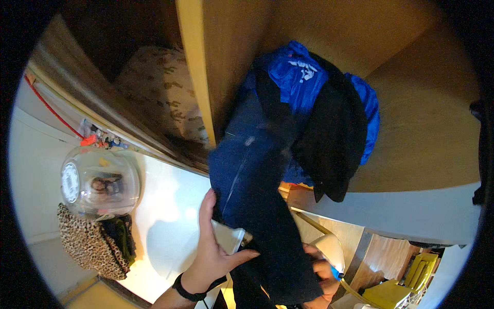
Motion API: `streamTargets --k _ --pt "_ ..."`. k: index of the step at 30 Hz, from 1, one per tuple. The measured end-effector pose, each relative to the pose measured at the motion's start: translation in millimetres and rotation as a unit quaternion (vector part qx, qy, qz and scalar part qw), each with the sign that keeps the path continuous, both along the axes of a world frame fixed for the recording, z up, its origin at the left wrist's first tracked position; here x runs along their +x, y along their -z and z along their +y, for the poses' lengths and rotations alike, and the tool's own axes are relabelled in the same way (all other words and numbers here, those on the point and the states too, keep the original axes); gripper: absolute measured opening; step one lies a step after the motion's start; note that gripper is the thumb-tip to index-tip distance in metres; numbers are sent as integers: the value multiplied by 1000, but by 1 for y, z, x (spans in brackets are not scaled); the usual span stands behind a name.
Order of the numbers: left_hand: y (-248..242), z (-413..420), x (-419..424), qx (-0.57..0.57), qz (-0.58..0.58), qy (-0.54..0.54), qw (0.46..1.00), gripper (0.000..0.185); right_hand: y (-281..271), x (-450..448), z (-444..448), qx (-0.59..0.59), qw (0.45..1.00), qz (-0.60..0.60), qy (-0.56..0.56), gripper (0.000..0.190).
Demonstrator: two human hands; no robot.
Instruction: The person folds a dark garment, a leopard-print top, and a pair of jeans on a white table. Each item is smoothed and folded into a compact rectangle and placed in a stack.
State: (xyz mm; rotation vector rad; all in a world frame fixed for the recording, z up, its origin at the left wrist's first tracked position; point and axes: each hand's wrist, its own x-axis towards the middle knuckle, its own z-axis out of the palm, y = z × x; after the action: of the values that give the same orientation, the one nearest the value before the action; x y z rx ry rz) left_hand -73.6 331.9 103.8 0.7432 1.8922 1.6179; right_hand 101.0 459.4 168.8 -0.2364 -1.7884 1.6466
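A dark navy garment with a zip (251, 181) stretches down the middle of the view. At its left edge is my left hand (216, 239), thumb and fingers spread against the cloth, a black band on the wrist. My right hand (322, 274) grips the lower right edge of the garment, its fingers partly hidden by it. Beyond the navy garment lie a bright blue garment with white lettering (301, 81) and a black garment (334, 131), both in a wooden compartment (417, 135).
On a white surface (166, 201) at left stand a clear rounded container (104, 183) and a leopard-print cloth item (88, 243). A wooden divider (197, 69) separates a compartment holding patterned fabric (166, 92). A yellow chair (401, 286) stands at lower right.
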Motion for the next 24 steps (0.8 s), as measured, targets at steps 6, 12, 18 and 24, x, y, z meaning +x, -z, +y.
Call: streamTargets --k 6,12,18,24 --pt "-15 -34 51 -41 -187 -2 982 76 -43 31 -69 -111 988 29 -107 18" --pt "-76 -143 98 123 -384 -66 913 33 -77 70 -135 -120 982 -6 -144 48" --pt "-143 -256 119 287 -382 -49 877 27 -80 116 -211 -253 949 -164 -89 31" --pt "-207 -349 130 316 -210 102 920 21 -53 114 -257 -174 955 -238 34 46"
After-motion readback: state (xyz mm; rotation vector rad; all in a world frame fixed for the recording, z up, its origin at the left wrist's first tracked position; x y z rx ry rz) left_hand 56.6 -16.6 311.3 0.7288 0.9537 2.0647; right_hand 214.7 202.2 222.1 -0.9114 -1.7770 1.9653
